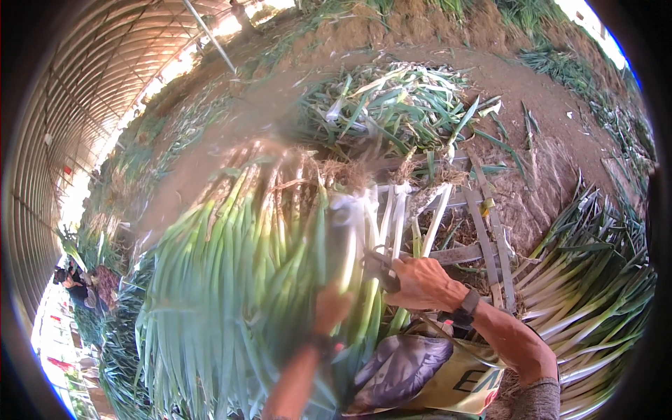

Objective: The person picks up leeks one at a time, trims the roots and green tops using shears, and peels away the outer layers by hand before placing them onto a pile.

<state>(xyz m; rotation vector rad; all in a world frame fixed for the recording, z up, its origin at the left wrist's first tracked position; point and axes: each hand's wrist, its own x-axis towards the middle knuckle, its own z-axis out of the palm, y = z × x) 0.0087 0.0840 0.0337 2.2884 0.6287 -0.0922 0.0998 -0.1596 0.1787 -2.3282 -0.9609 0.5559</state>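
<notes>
My right hand (428, 286) is closed around a dark hand tool (382, 270), possibly an air blow gun, that points left towards the stalks. Beside it, my left hand (332, 307) is blurred at the lower end of a pale green-onion stalk (349, 257); its grip is unclear. A thick layer of green onions (226, 283) lies to the left, roots away from me and leaves towards me. Several whiter stalks (388, 215) lie side by side just beyond the tool, roots still on.
A metal frame (480, 231) stands right of the white stalks. Cleaned-looking green onions (588, 304) are piled at the right. Leaf scraps (399, 105) are heaped on the soil ahead. Yellow printed cloth (457, 378) covers my lap. A person (79, 286) is at the far left.
</notes>
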